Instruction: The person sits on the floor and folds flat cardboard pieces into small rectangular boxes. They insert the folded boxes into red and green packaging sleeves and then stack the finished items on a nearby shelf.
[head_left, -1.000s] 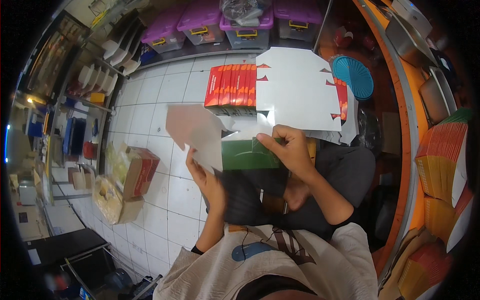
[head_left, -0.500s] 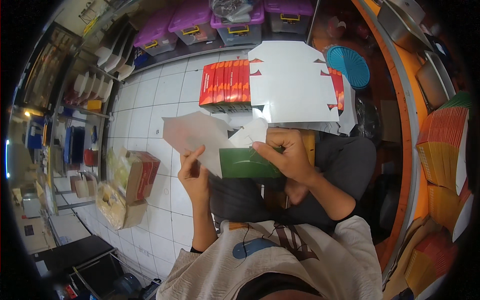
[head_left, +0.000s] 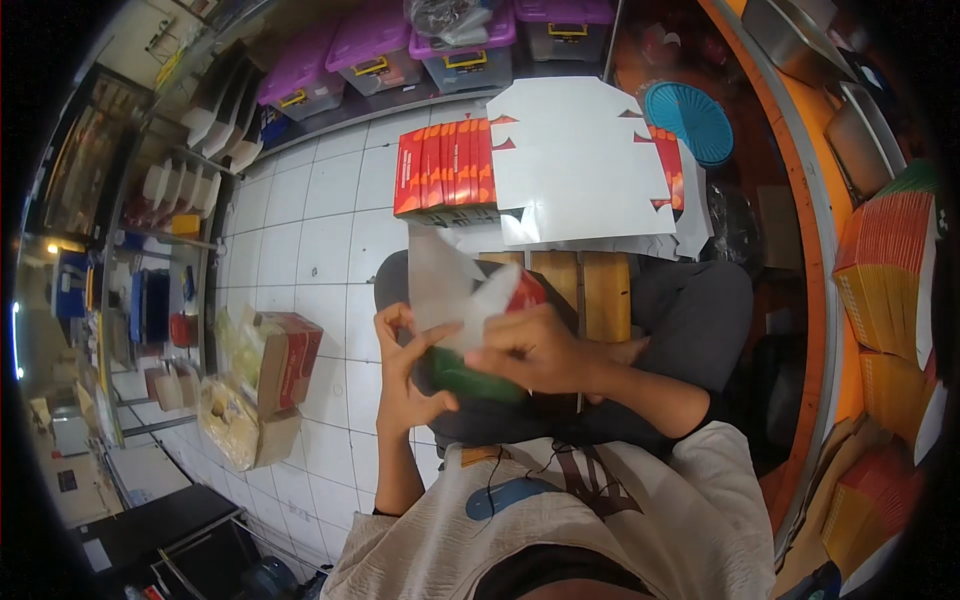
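Note:
A partly folded cardboard box [head_left: 462,376], with a green face, white inner flaps and a red patch, is held over my lap, smeared by motion. At its left end, my left hand [head_left: 405,365] grips it, with the forefinger on a white flap and the thumb apart near the green face. My right hand [head_left: 545,350] is closed on its right side, fingers bent over the edge and partly blurred. Beyond my hands lies a flat white cardboard blank [head_left: 580,165] with notched edges, on top of other sheets. Beside it stands a row of red folded boxes [head_left: 445,165].
Wooden slats [head_left: 605,300] show between my legs. An opened carton [head_left: 285,365] with plastic wrapping stands on the tiled floor at left. Purple-lidded bins [head_left: 465,65] line the back. A blue round lid [head_left: 690,122] lies far right, and stacked cardboard blanks [head_left: 885,275] fill the right shelf.
The box has tilted and come nearer to me, its large white left flap now upright. Both hands moved in closer together, and a red patch has come into sight.

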